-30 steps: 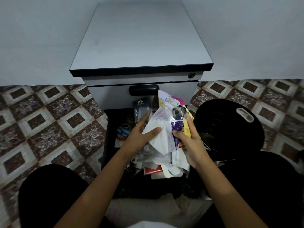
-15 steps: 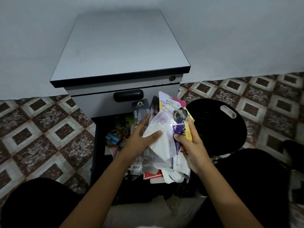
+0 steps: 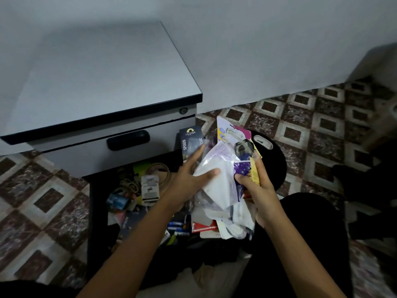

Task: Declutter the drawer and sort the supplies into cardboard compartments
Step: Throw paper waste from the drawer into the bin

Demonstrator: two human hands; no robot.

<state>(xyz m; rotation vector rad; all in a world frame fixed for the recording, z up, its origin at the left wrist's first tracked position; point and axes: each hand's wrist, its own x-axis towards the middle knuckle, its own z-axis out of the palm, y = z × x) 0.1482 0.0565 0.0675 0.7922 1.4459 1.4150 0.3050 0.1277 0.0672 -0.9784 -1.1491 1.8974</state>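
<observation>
A thick bundle of packets and papers (image 3: 221,181) is held up between both hands above the open drawer (image 3: 96,203). My left hand (image 3: 189,181) grips its left side, thumb across the white plastic, fingers behind a dark box marked SPOON (image 3: 190,143). My right hand (image 3: 257,190) clasps the right side, thumb on a purple packet (image 3: 241,168), fingers round a yellow card. The drawer below holds rubber bands, a white packet (image 3: 150,188), a blue item (image 3: 118,201) and batteries (image 3: 178,226). No cardboard compartments are in view.
The grey cabinet (image 3: 96,87) with a black drawer handle (image 3: 128,139) stands at the left against the wall. A round black stool (image 3: 275,160) sits right of the bundle. Patterned floor tiles (image 3: 322,130) spread on both sides. My dark-clothed knees fill the bottom.
My head has turned right, so the cabinet slid left in view. Both hands kept hold of the bundle and carried it slightly right, towards the stool.
</observation>
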